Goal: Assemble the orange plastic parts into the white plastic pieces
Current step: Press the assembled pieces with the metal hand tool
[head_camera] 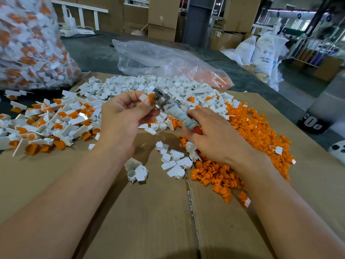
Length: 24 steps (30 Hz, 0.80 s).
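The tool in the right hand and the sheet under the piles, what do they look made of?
The tool has a head that looks like bare metal, grey and shiny; its handle seems wrapped in stained whitish cloth or tape. The sheet looks like cardboard: matte brown, with a seam between flaps.

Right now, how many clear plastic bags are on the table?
2: a full bag of assembled pieces at far left, and a slack bag holding orange parts behind the white pile. More may sit outside the frame.
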{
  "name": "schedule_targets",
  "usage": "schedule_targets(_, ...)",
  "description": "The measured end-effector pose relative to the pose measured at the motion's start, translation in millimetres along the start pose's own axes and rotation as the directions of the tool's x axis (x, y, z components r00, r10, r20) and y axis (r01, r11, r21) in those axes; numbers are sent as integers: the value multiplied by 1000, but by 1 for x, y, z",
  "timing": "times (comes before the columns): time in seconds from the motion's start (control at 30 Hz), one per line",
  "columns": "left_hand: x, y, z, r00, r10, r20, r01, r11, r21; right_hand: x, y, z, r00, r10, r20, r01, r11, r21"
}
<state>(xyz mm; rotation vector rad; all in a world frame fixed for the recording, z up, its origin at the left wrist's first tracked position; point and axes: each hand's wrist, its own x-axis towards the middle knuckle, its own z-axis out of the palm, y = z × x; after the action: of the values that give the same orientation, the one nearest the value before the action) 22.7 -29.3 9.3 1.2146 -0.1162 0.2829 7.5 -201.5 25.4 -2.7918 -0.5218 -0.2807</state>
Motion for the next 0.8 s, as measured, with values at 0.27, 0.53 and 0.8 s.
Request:
schedule_targets(0.27,-1,0,-2,1000,-9,15,9,1000,10,-3,-5,-1,1000,-22,20,20,997,74)
schedule_targets(0.53,-2,-2,-1,997,-34,-67,36,999,37,-1,-8,1,999,-5,50,-2,989,148)
schedule_targets(0.8,-1,-2,-1,993,-77,-95,81,996,37,0,-12,1,998,5,60,-12,992,122)
